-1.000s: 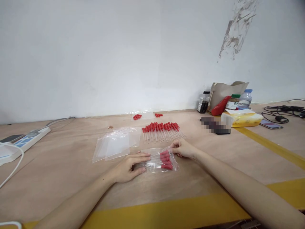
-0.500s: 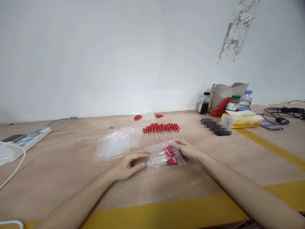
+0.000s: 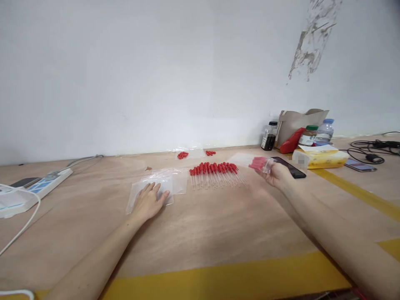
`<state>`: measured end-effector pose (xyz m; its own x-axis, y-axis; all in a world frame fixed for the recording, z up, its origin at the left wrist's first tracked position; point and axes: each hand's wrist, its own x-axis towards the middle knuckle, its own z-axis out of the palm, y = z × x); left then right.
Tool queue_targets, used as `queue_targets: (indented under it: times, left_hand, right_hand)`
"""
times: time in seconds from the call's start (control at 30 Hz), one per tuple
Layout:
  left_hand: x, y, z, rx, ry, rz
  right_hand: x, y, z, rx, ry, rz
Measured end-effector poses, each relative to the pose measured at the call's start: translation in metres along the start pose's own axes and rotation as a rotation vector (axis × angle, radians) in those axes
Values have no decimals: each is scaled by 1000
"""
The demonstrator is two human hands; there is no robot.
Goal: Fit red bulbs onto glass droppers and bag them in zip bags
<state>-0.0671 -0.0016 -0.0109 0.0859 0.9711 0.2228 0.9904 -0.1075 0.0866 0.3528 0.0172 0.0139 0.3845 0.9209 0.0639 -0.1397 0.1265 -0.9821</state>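
A clear plastic bag of red-bulbed droppers [image 3: 258, 163] is grasped at its right end by the right hand [image 3: 275, 175], the fingers being closed about the edge beside the red bulbs. The bag is held to the right of the middle of the light-brown wooden table [image 3: 200, 237], near a black flat phone [image 3: 295, 168]; whether the table is touched by it cannot be told. Its long axis is laid nearly sideways, with the red bulbs pointed right, towards the palm, and the pale stem end pointed left. A row of loose red-bulbed droppers with thin clear stems [image 3: 215, 167] is set out left of the bag, the bulbs turned to the white wall [image 3: 156, 83] and the stems towards the person, those on the right being slanted outward. The left hand [image 3: 149, 203] is rested on a stack of flat clear plastic bags [image 3: 179, 183], its fingers spread and clasping nothing. Behind the row, small red rubber-like pieces [image 3: 183, 155] are seen in two clusters near the wall.
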Motion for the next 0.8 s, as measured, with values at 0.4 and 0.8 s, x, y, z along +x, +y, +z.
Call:
queue_targets:
  times: [0.4, 0.8]
  left_hand:
    - [3, -9, -5, -29, -108, 85]
    - [-7, 16, -48, -544, -37, 566]
  right_hand:
    - [32, 42, 1, -131, 215, 147]
    - [-13, 25, -8, -1139, 321, -343]
